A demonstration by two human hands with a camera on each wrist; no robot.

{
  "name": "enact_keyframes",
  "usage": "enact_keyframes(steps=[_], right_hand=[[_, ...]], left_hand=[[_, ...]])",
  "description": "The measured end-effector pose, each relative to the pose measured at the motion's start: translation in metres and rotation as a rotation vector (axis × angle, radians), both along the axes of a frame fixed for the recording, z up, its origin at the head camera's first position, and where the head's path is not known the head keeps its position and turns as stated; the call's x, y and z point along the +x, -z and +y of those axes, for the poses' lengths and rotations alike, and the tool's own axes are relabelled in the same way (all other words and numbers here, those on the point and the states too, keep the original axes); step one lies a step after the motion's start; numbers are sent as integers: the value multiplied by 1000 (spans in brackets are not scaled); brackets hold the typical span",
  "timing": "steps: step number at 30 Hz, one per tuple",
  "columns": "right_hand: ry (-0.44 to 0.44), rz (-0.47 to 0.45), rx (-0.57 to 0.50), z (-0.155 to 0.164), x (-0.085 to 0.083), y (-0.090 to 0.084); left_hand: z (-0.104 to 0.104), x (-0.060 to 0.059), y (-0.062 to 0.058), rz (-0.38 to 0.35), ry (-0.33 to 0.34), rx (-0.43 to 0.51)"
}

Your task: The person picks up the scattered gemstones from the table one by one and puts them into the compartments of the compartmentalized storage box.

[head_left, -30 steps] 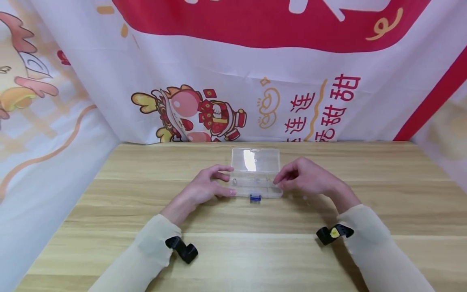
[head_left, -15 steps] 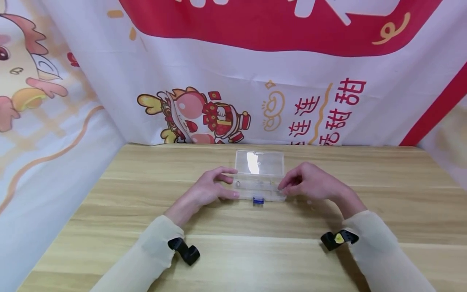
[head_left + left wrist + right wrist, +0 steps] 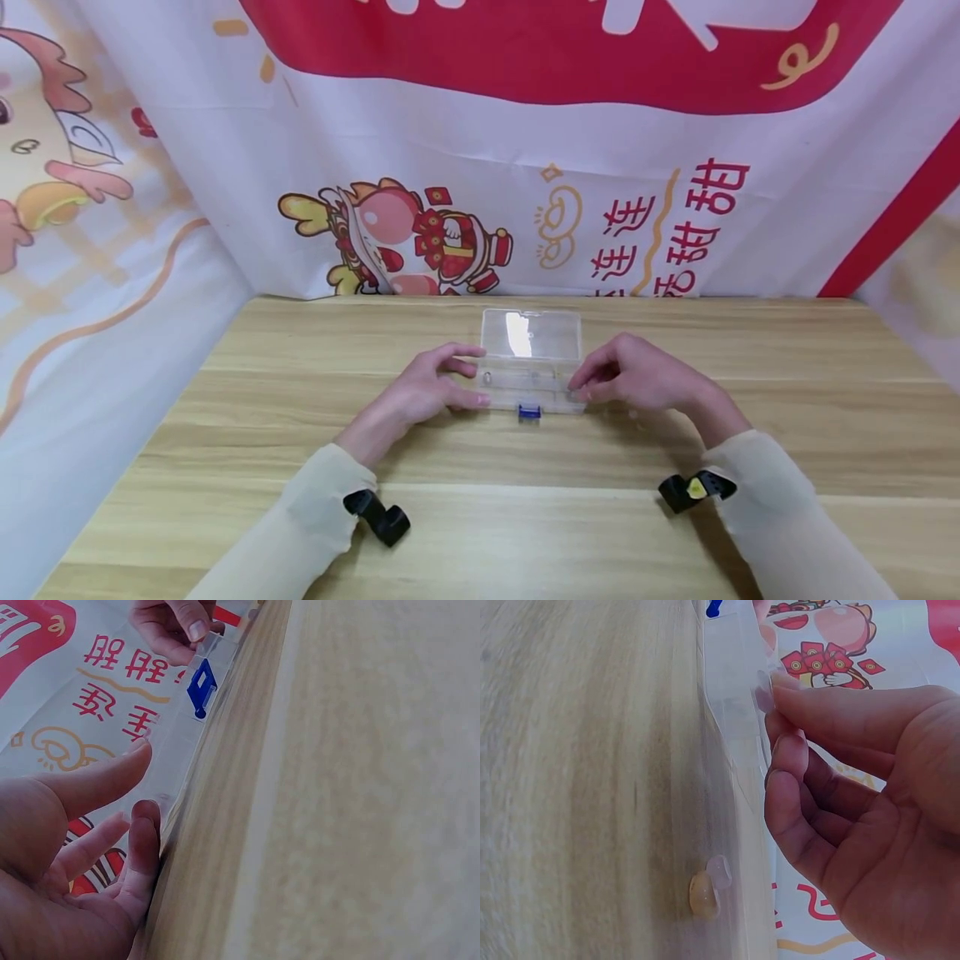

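A clear plastic compartment box (image 3: pixel 517 399) lies on the table, its lid (image 3: pixel 551 335) tipped back and its blue latch (image 3: pixel 529 412) at the front. My left hand (image 3: pixel 427 385) holds the box's left end, thumb at the front corner and index finger at the rear one. At the right end my right hand (image 3: pixel 641 375) has its fingertips over a front compartment. Between that thumb and index finger shows a small purplish translucent piece (image 3: pixel 763 694), seen in the right wrist view. One small round thing (image 3: pixel 487 377) sits in a left rear compartment.
An amber translucent piece (image 3: pixel 703 895) and a pale pink one (image 3: pixel 719 871) lie side by side on the wooden table (image 3: pixel 495 533), right of the box. Printed cloth (image 3: pixel 637 133) hangs behind the table's back edge and along both sides.
The head view has shifted a little. My right fingertips have come slightly forward over the box's right end. My left hand keeps its place on the left end.
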State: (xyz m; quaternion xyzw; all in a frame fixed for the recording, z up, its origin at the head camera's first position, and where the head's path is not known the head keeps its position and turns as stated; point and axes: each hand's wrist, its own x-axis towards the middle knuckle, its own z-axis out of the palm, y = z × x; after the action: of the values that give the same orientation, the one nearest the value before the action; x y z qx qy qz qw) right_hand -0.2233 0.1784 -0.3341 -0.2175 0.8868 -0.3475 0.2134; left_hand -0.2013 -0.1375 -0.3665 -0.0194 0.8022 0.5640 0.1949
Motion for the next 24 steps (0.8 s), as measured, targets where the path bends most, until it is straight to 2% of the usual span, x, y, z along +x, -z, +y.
enact_keyframes(steps=[14,24], right_hand=[[-14,-5,-23,1,1,1],[20,7,-33,5,2,3]], left_hand=[[1,1,0,-6,-3,5],[1,-1,0,2,-6,-27]])
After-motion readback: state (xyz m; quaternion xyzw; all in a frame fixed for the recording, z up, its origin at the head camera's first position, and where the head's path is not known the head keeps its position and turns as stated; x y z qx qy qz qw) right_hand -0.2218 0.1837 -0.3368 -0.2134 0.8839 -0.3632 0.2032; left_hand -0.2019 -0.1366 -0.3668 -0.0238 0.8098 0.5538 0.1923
